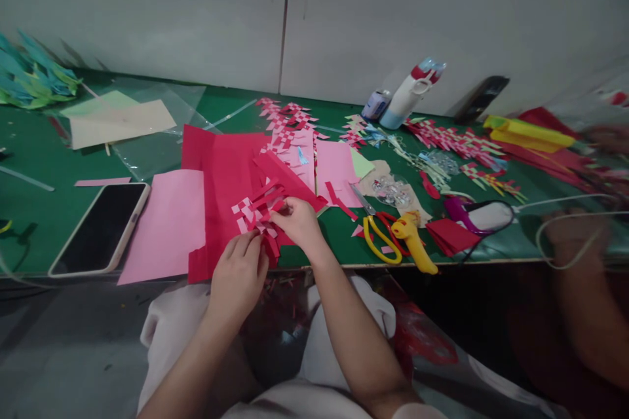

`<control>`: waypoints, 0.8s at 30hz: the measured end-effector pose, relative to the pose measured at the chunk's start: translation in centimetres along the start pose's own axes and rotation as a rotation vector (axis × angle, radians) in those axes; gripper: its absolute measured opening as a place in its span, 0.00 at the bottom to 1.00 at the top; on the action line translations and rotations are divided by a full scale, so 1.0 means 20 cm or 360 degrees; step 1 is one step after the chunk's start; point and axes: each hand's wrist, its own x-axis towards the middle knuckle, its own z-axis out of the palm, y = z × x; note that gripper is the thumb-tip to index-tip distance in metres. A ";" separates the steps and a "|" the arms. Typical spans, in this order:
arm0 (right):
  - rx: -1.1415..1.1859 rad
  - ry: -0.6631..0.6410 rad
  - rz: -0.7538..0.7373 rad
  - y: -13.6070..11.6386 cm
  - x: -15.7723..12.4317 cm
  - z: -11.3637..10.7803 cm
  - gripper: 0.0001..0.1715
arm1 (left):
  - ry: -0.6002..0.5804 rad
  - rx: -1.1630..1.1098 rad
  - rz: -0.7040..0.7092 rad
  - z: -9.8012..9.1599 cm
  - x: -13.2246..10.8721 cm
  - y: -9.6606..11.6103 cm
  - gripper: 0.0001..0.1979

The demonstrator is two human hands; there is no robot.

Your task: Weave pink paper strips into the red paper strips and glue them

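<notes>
Head view, only one: small red-and-pink woven paper piece [244, 213] sits between both hands, over a red paper sheet [219, 173] at the near edge of the green table [29, 144]. Progress looks partial: the checkered patch at its left is woven, but loose strip ends stick out on the right and near sides, so there's probably more folding or threading left. Longer checkered paper lengths lie behind [287, 123] and off to the right [457, 137]; these look finished, or close to it. Loose red strips [339, 201] and a pink sheet [171, 216] lie unwoven; scissors [377, 241] lie apart, not in use. Right hand [298, 219] comes in from the right, palm down, wrist raised slightly, thumb and index seemingly pinching a red strip of the piece. Left hand [240, 260] lies low at the near side, back up, fingers close together and curled toward the piece's near edge; thumb hidden, can't tell if it grips or only steadies. Both forearms angle inward from the lap.
</notes>
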 end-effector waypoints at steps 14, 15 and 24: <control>0.0385 -0.0109 0.0064 -0.02 -0.01 0.01 0.05 | -0.0031 0.0106 0.0048 0.03 -0.02 0.00 0.16; 0.0410 -0.0120 0.0067 -0.02 -0.01 0.01 0.05 | -0.0035 0.0125 0.0045 0.03 -0.02 0.01 0.16; 0.0425 -0.0110 0.0000 -0.02 -0.02 0.03 0.05 | 0.0039 0.0248 0.0053 0.06 0.00 0.03 0.18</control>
